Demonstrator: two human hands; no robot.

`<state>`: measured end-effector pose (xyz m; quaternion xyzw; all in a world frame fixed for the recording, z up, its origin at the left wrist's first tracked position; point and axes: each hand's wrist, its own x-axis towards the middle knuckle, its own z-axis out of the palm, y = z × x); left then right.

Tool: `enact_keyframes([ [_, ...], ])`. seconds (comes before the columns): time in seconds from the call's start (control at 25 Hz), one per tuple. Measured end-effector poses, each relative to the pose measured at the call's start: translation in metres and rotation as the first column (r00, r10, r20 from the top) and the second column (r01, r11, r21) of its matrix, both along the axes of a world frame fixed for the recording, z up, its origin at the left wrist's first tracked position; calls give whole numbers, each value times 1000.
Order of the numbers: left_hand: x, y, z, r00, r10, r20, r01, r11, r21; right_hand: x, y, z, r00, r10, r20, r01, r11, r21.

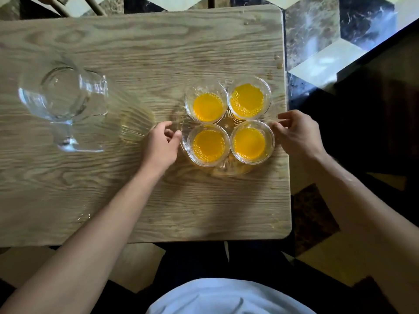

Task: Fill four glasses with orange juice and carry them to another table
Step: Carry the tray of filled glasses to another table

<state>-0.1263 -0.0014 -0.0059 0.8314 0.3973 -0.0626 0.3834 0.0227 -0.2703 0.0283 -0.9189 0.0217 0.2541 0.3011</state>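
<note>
Four clear glasses of orange juice stand in a tight square on a round ribbed glass tray (226,172) near the right end of the wooden table (158,53): far left glass (207,106), far right glass (248,100), near left glass (208,145), near right glass (249,142). My left hand (161,146) pinches the tray's left rim with its fingers curled. On the opposite side, my right hand (297,134) curls its fingers on the right rim. The tray rests on the table.
An empty clear glass pitcher (65,96) stands at the table's left, its spout toward me. Small juice drops dot the table's right edge (280,64). A dark glossy surface (374,114) lies just right of the table, above patterned marble floor.
</note>
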Motion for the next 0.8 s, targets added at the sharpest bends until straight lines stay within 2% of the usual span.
enact_keyframes([
  [0.2, 11, 2, -2, 999, 36, 24, -35, 998, -51, 2, 8, 3, 1000, -6, 22, 7, 999, -36],
  [0.52, 26, -4, 3, 994, 95, -48, -94, 995, 21, 3, 11, 4, 997, -73, 20, 74, 997, -36],
  [0.8, 30, -5, 4, 990, 126, -64, -124, 992, 25, 7, 10, 0, 996, -82, 20, 83, 996, -28],
])
